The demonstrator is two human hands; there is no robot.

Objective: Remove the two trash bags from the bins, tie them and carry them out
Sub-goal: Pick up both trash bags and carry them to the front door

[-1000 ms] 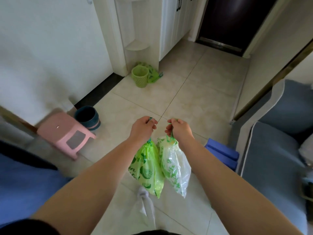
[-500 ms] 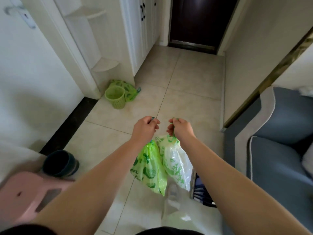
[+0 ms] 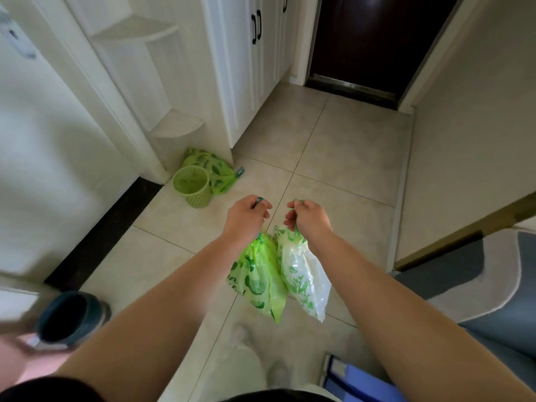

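Note:
My left hand (image 3: 246, 219) is closed on the drawstring of a tied green trash bag (image 3: 258, 277) that hangs below it over the tiled floor. My right hand (image 3: 309, 217) grips the drawstring of a tied white bag with green print (image 3: 304, 277), hanging beside the green one and touching it. A green basket bin (image 3: 193, 185) stands on the floor ahead to the left, holding no bag. A dark blue bin (image 3: 69, 317) stands at the lower left, also without a bag.
A third green bag (image 3: 214, 169) lies behind the basket bin against the white cupboard (image 3: 246, 68). A dark door (image 3: 368, 39) is at the hallway's end. A grey sofa (image 3: 478, 285) is on the right, a pink stool (image 3: 17, 361) at lower left, a blue object (image 3: 356, 381) by my feet.
I have walked forward toward the door with both bags in hand; the bins, stool and cupboard have slid closer and to the left. My grip on both bags is unchanged.

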